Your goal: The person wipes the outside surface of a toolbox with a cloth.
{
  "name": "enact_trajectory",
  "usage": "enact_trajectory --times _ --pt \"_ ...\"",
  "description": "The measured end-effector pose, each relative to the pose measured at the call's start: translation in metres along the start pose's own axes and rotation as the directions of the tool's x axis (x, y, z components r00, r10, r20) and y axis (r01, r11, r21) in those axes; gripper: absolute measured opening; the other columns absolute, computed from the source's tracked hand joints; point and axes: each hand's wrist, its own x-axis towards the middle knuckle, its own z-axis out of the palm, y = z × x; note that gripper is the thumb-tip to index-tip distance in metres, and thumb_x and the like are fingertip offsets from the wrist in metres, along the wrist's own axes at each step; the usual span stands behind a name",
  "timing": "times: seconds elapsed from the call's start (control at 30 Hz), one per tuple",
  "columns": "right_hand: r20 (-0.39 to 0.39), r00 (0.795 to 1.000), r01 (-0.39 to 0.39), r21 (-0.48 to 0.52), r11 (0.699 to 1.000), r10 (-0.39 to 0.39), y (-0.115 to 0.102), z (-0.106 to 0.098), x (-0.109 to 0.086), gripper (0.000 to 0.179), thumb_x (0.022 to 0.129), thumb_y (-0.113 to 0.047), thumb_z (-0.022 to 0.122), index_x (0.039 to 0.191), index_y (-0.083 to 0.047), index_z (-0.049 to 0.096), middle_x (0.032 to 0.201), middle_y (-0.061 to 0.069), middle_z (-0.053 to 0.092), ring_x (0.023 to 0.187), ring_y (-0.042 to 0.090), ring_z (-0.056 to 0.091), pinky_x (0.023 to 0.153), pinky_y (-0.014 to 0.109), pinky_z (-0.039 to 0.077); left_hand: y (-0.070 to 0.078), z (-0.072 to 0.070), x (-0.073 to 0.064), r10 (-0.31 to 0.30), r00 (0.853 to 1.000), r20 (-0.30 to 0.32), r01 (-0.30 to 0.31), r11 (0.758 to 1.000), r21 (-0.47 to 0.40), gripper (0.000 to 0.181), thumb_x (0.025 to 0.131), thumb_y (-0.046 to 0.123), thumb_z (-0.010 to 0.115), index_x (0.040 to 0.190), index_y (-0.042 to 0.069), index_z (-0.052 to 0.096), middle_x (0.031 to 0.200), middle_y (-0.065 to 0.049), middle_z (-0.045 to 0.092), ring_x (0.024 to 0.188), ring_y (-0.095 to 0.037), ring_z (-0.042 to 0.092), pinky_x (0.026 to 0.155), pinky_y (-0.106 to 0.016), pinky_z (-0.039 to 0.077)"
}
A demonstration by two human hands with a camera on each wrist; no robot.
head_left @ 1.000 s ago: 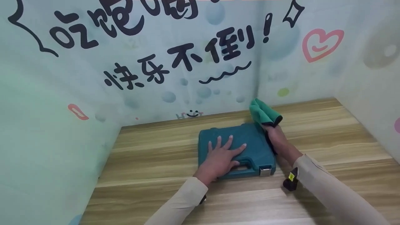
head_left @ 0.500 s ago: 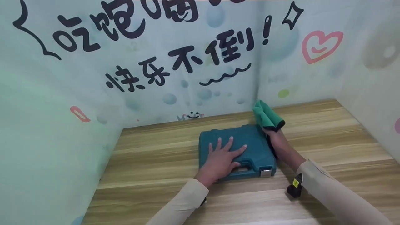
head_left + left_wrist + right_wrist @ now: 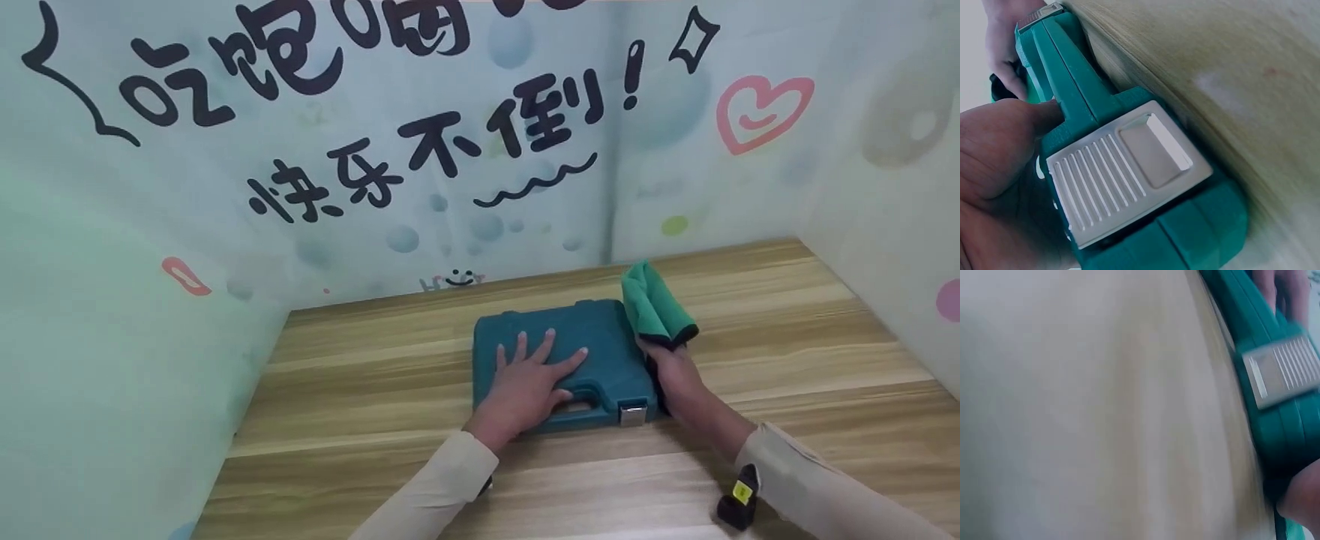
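A teal hard plastic carrying case (image 3: pixel 600 330) lies flat on the wooden table, its handle side towards me. My left hand (image 3: pixel 521 390) rests on the lid with fingers straight and spread, the thumb beside the handle opening. Along the case's right side, my right hand (image 3: pixel 679 379) grips a folded green cloth (image 3: pixel 654 304) with black edging, which sticks up past the fingers. Part of the cloth lies between that hand and the case wall. In the left wrist view a ribbed metal latch (image 3: pixel 1100 185) shows close up; the right wrist view shows the other latch (image 3: pixel 1283 371).
The wood-grain tabletop (image 3: pixel 360 390) runs around the case. A printed backdrop (image 3: pixel 420 202) with black lettering rises behind it, and pale side walls (image 3: pixel 112 337) close off left and right. A small black device (image 3: pixel 739 499) sits under the right sleeve.
My right hand has slid towards me along the case's right side, carrying the cloth with it. The left hand and the case stay in place.
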Motion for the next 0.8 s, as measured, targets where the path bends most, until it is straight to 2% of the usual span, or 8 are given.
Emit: enact_trajectory --times 0.27,0.3,0.37,0.43,0.53,0.6,0.8 --pt "-0.038 0.999 -0.02 0.099 0.995 0.024 0.008 0.003 -0.033 0.083 0.104 -0.025 0.058 0.163 -0.01 0.002 0.161 0.008 0.017 0.144 0.02 0.02 0.116 0.031 0.017 0.001 -0.001 0.0 0.011 1.0 -0.01 -0.011 1.0 0.011 0.065 0.103 0.047 0.056 0.159 0.048 0.023 0.167 -0.009 0.019 0.148 -0.047 0.015 0.111 -0.068 0.019" --pt "-0.043 0.999 -0.028 0.103 0.994 0.032 0.009 0.003 -0.036 0.083 0.104 -0.025 0.058 0.163 -0.01 0.003 0.16 0.008 0.018 0.143 0.019 0.021 0.115 0.029 0.019 0.001 0.0 0.0 0.01 1.0 -0.009 -0.01 1.0 0.013 0.065 0.103 0.047 0.055 0.159 0.048 0.023 0.167 -0.009 0.019 0.148 -0.047 0.015 0.111 -0.068 0.019" --pt "-0.051 0.998 -0.042 0.099 0.994 0.047 0.01 0.004 -0.042 0.08 0.104 -0.026 0.057 0.163 -0.01 0.005 0.157 0.008 0.021 0.139 0.021 0.026 0.107 0.029 0.033 0.002 0.0 0.0 0.005 1.0 -0.009 -0.005 1.0 0.01 0.065 0.103 0.047 0.055 0.159 0.048 0.023 0.167 -0.009 0.019 0.148 -0.047 0.015 0.111 -0.068 0.018" --pt "-0.049 0.998 -0.039 0.097 0.994 0.044 0.01 0.004 -0.045 0.08 0.104 -0.026 0.057 0.163 -0.011 0.005 0.157 0.007 0.021 0.139 0.02 0.027 0.104 0.027 0.034 0.002 0.0 0.0 -0.002 1.0 -0.008 0.002 1.0 0.004 0.065 0.103 0.047 0.056 0.159 0.048 0.023 0.167 -0.008 0.019 0.148 -0.047 0.014 0.111 -0.068 0.018" --pt "-0.045 0.999 -0.021 0.083 0.996 0.025 0.01 0.004 -0.046 0.08 0.105 -0.027 0.056 0.163 -0.012 0.002 0.158 0.007 0.02 0.141 0.02 0.025 0.109 0.031 0.032 0.003 -0.001 0.001 -0.003 1.0 -0.003 0.003 1.0 -0.004 0.066 0.103 0.047 0.056 0.159 0.048 0.023 0.167 -0.008 0.018 0.148 -0.047 0.014 0.111 -0.068 0.017" --pt "-0.044 0.999 0.001 0.084 0.996 0.003 0.009 0.004 -0.045 0.083 0.105 -0.026 0.056 0.164 -0.012 0.0 0.162 0.005 0.017 0.145 0.018 0.019 0.116 0.03 0.017 0.003 -0.001 0.0 -0.001 1.0 -0.001 0.001 1.0 -0.009 0.065 0.103 0.047 0.055 0.159 0.048 0.023 0.167 -0.008 0.018 0.148 -0.047 0.013 0.111 -0.068 0.016" --pt "-0.097 0.995 -0.005 0.069 0.998 0.012 0.005 0.006 -0.035 0.082 0.103 -0.025 0.057 0.163 -0.009 0.003 0.162 0.008 0.02 0.143 0.02 0.023 0.117 0.032 0.017 0.003 -0.001 -0.001 0.006 1.0 -0.001 -0.006 1.0 -0.015 0.065 0.103 0.048 0.054 0.159 0.048 0.022 0.168 -0.008 0.017 0.149 -0.047 0.012 0.112 -0.068 0.015"
